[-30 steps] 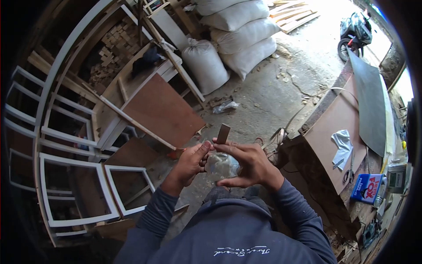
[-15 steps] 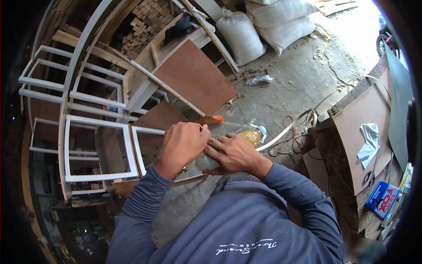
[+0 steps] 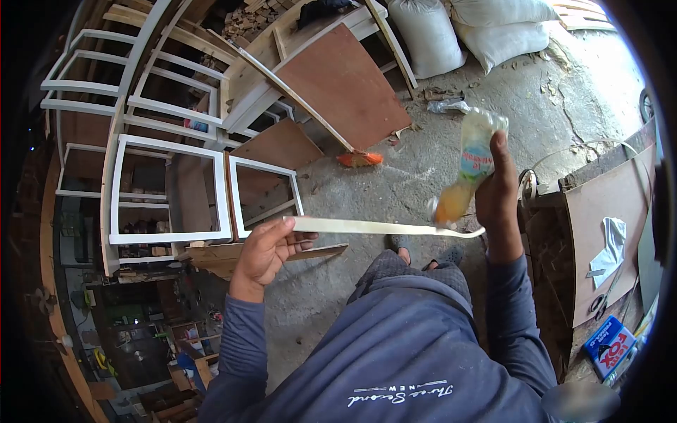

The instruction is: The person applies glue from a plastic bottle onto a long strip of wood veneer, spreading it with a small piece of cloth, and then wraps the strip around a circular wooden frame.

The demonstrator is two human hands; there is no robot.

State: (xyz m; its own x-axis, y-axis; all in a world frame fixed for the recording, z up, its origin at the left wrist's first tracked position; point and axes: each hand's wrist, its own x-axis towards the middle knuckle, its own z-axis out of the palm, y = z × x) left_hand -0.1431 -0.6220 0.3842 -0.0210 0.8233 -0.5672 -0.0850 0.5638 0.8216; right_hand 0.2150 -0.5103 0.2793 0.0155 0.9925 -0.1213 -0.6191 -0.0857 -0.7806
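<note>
A long pale strip (image 3: 367,226) is stretched level in front of me. My left hand (image 3: 266,252) pinches its left end between thumb and fingers. In my right hand (image 3: 498,190) is a clear plastic bottle (image 3: 467,166) with yellow-orange liquid, tilted neck down over the strip's right part. The liquid lies toward the bottle's lower end, by its cap. Beyond the bottle the strip curves up by my right wrist.
White-edged frames (image 3: 167,189) stand at the left. A brown panel (image 3: 345,88) leans beyond, near an orange brush (image 3: 360,159). White sacks (image 3: 427,39) sit at the back. On the right bench are scissors (image 3: 599,304) and a blue box (image 3: 610,345).
My hands have moved apart, the left slightly down and the right to the right. The bottle, earlier near my right hand, is now raised and tilted in it. The strip is now stretched out.
</note>
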